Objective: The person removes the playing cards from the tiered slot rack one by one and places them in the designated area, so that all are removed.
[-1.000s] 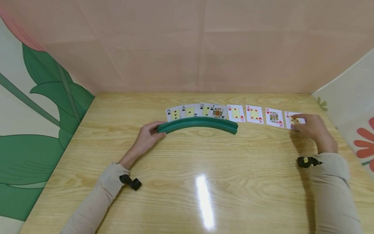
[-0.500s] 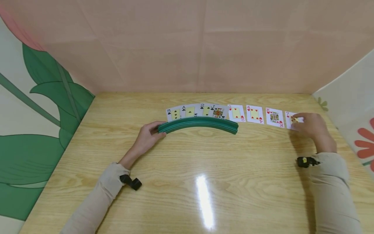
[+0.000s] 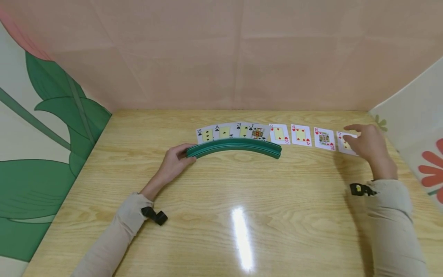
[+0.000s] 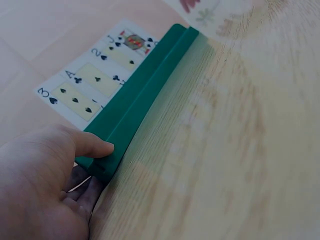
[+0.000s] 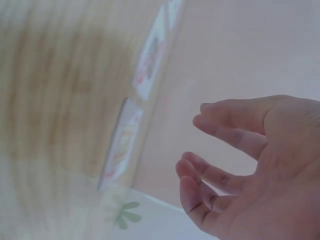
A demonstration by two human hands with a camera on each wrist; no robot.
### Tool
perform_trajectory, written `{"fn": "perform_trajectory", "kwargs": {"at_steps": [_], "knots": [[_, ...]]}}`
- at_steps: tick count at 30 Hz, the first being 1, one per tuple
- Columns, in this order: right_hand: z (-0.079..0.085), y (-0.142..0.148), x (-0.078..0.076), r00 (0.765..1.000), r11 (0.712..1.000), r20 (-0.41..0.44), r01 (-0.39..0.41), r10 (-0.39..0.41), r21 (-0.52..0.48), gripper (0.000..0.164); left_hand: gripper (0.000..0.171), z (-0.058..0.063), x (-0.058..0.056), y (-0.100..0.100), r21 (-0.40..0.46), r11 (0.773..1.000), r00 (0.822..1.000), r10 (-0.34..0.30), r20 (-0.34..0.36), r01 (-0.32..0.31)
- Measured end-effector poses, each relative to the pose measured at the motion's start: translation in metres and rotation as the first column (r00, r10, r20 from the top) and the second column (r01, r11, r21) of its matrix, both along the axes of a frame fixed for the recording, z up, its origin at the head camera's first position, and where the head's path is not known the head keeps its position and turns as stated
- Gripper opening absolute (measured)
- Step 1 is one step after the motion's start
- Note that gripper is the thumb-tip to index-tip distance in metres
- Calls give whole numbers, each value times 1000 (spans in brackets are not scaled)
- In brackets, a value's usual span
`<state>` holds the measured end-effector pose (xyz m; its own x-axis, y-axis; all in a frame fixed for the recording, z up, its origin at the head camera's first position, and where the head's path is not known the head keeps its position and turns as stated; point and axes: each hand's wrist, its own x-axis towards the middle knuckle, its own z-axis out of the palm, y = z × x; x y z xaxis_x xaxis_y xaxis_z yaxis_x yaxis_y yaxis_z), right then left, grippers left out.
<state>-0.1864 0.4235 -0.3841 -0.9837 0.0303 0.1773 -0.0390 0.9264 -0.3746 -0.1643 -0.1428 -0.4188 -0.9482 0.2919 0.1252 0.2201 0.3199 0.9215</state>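
Observation:
My left hand (image 3: 174,162) grips the left end of a curved green card holder (image 3: 235,144), with the thumb on its near face in the left wrist view and the other fingers behind it. Black playing cards stand in the holder: a three of spades (image 4: 75,98), an ace of clubs (image 4: 96,78), a two and a jack (image 4: 134,42). At the far right, my right hand (image 3: 370,144) hovers by a red seven card (image 3: 342,143) lying face up, partly covering it. Its fingers are spread and bent, holding nothing; in the right wrist view they are apart from the cards.
Left of the seven, a king of hearts (image 3: 324,139), a four of hearts (image 3: 301,135) and a two of hearts (image 3: 279,134) lie in a row up to the holder. A pink cloth backdrop (image 3: 238,57) rises behind the wooden table (image 3: 194,215).
My right hand has come up off the seven card and its thumb and fingers have spread apart. The left hand and the holder have stayed in place.

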Motion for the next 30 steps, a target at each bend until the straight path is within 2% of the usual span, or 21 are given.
{"fn": "perform_trajectory", "kwargs": {"at_steps": [1,8,9,17,23,30], "knots": [[3,-3,0,1000,1000,-8,-1,1,-3,34,36,-1,0,0,-1,1000,1000,0,-1,0],[22,-23,5,1000,1000,3,-16,16,-19,37,38,-33,-17,-7,15,1000,1000,2,-4,-2],[24,-27,5,1000,1000,-4,-22,22,-19,36,38,-34,-17,-8,18,1000,1000,2,-6,-2],[39,-52,10,994,998,-100,-52,50,-21,31,36,-35,-17,-8,22,1000,1000,10,-16,-10],[45,-68,19,990,995,-121,-75,67,-60,30,36,-36,-18,-5,9,1000,1000,8,-21,-8],[51,-100,25,983,987,-153,-119,102,-104,33,36,-35,-16,-8,1,1000,999,20,-30,-20]]}}
